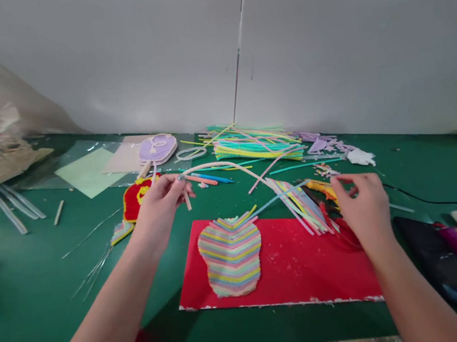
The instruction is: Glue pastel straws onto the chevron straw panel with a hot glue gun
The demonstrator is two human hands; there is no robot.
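left hand point(173, 192): closed, pinching a slim pale-pink flexible strip point(227, 165) that arcs towards four o'clock; at ten to eleven o'clock from the striped piece.
right hand point(363, 204): thumb and fingertips drawn together; cannot tell whether they grip anything; between two and three o'clock from the striped piece.
striped piece point(233, 260): pastel, notched-top, made of chevron rows, lying on the red rectangular board point(305, 263), at its nine o'clock end.
loose strips: multicoloured straight bundle point(300, 206) at two o'clock from the piece; teal-and-yellow strip pile point(257, 146) at one.
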